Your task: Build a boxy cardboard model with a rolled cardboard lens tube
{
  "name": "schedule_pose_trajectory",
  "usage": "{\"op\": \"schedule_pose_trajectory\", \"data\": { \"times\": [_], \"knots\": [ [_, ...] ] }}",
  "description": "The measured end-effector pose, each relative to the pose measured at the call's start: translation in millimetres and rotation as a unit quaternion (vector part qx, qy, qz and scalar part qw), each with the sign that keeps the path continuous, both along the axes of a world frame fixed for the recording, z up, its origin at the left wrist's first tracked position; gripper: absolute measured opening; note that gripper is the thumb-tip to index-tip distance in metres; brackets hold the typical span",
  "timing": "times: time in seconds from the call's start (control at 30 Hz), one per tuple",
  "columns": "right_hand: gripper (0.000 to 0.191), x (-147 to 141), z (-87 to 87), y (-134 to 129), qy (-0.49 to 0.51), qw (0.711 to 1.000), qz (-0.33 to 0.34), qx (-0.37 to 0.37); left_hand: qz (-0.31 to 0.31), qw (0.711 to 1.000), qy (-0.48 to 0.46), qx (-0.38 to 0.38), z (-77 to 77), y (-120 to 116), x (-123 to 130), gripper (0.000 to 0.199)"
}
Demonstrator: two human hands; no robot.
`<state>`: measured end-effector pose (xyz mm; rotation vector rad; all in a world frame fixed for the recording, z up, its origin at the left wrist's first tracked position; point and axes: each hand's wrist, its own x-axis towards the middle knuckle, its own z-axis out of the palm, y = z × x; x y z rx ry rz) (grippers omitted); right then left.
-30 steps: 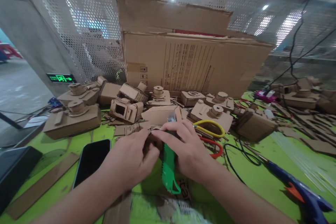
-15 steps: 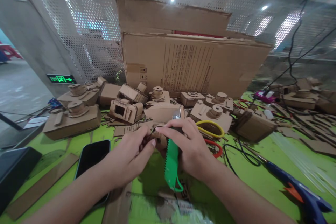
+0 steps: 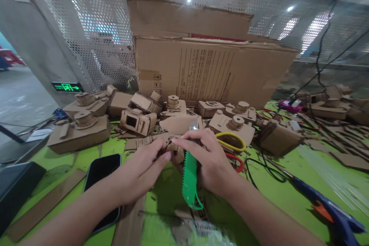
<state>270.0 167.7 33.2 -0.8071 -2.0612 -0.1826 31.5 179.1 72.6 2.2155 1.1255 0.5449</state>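
My left hand (image 3: 150,165) pinches a small piece of cardboard (image 3: 177,153) above the middle of the table, its fingers closed on the left side. My right hand (image 3: 209,157) is wrapped around a green utility knife (image 3: 189,182), whose handle hangs down below the palm. The fingertips of my right hand meet the cardboard piece from the right. Where the blade lies I cannot tell. Scissors with a yellow and red handle (image 3: 233,142) lie just behind my right hand, partly hidden by it.
Several cardboard cameras (image 3: 83,132) line the back of the green table, before a large cardboard box (image 3: 213,69). A phone (image 3: 100,177) lies under my left forearm. To the right are a blue glue gun (image 3: 323,200) with its cable and clear glue sticks (image 3: 337,177).
Both hands stay nearly in place around the cardboard piece. The green knife has shifted very slightly to the right, and a bit more of the cardboard piece shows.
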Motion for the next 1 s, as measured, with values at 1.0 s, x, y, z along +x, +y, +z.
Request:
{"op": "schedule_pose_trajectory", "data": {
  "times": [1.0],
  "knots": [
    [0.048,-6,8.0,-7,0.245,0.968,0.052,0.008,0.157,0.837,-0.494,-0.173,-23.5,15,12,0.094]
  ]
}}
